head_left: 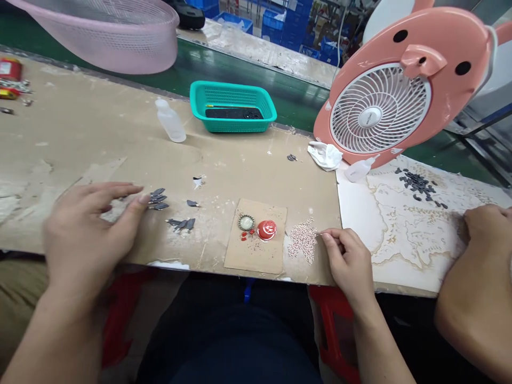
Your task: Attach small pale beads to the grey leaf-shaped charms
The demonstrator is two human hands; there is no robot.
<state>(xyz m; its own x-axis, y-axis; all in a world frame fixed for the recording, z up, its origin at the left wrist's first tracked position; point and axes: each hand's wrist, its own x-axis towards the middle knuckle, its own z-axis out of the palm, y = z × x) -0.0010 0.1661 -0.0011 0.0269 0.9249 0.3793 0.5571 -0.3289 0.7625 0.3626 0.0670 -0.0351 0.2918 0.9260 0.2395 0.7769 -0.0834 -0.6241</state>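
Observation:
My left hand (90, 226) lies on the worktable (100, 144), fingers stretched out, its fingertips touching a small group of dark grey leaf-shaped metal pieces (158, 199). More such pieces (182, 224) lie a little to the right. My right hand (348, 258) rests at the table's front edge beside a pile of tiny pale beads (303, 241), fingers curled in a pinch; what they hold is too small to make out. Between my hands sits a cardboard square (256, 250) with a round beaded ring (246, 222) and a red cap (266, 230).
Another person's hand and arm (480, 266) rest at the right by a pile of dark pieces (418, 184). A pink fan (400, 85), white rag (325, 154), two small squeeze bottles (170, 121), a teal basket (232, 106) and a pink basket (108, 32) stand farther back.

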